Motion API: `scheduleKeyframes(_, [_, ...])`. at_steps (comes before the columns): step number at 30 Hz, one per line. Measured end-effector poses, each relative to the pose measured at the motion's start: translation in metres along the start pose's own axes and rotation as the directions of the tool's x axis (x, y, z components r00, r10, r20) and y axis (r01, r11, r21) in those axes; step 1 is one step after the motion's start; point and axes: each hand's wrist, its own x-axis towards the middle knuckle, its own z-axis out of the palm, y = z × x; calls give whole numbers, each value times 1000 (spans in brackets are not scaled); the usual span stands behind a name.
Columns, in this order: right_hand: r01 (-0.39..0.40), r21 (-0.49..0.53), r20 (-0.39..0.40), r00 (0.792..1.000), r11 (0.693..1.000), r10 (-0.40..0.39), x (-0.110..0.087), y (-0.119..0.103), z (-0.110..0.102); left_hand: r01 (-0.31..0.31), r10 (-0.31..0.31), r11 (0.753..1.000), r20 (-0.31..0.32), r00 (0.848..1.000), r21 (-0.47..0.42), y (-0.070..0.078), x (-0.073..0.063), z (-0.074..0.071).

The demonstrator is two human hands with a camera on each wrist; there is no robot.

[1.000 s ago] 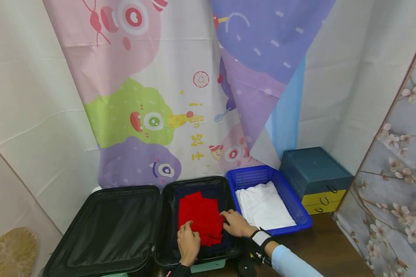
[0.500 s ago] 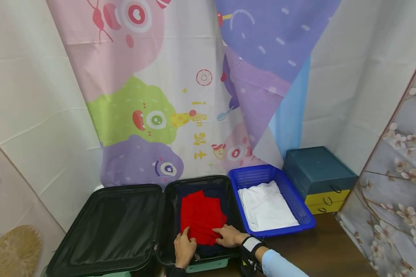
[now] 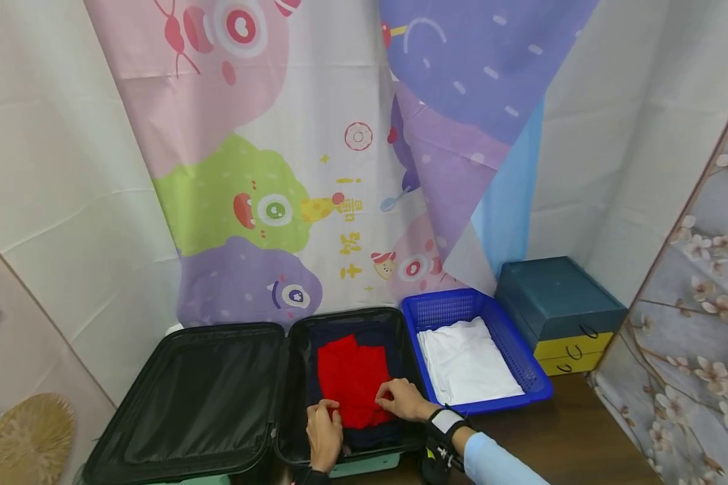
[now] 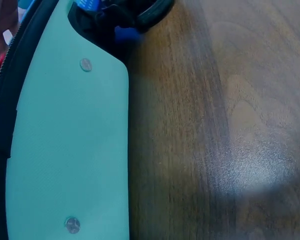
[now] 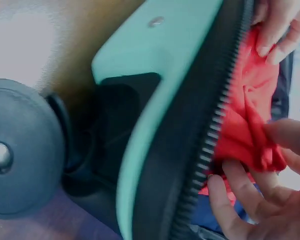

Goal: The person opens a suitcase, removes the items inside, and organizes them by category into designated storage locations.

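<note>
Head view: the red cloth (image 3: 347, 377) lies in the right half of the open suitcase (image 3: 200, 397); the left hand (image 3: 324, 434) touches the cloth's near-left edge, whether pinching I cannot tell. Left wrist view: mint suitcase shell beside bare wooden counter (image 4: 190, 165). Right wrist view: the right hand (image 5: 282, 210) pinches the red cloth's edge

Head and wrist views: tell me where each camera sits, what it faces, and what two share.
Head: worn on the head, facing forward and down at the open suitcase and red cloth; left hand and right hand show.
Left wrist: on that wrist, facing the green side and wooden table; part of a hand, which one unclear, shows top left.
Right wrist: on that wrist, facing the zippered rim and red cloth; fingers of both hands show.
Shared: both wrist views show the green side.
</note>
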Motion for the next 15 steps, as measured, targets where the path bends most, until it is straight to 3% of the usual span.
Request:
scheduleKeyframes(4, [-61,38,-40,997,997,63,0,-2,-5,118,-119,988,-1,993,-95,4,2,-2])
scheduleKeyframes(9, [-160,54,150,977,986,151,-3,-5,-3,273,-267,956,63,961,-107,10,5,-9])
scheduleKeyframes(12, [-182,24,252,953,983,170,-3,-6,1,300,-289,951,142,947,-70,11,5,-12])
scheduleKeyframes(15, [-177,32,255,953,984,164,-3,-5,6,286,-270,957,192,943,-56,11,4,-13])
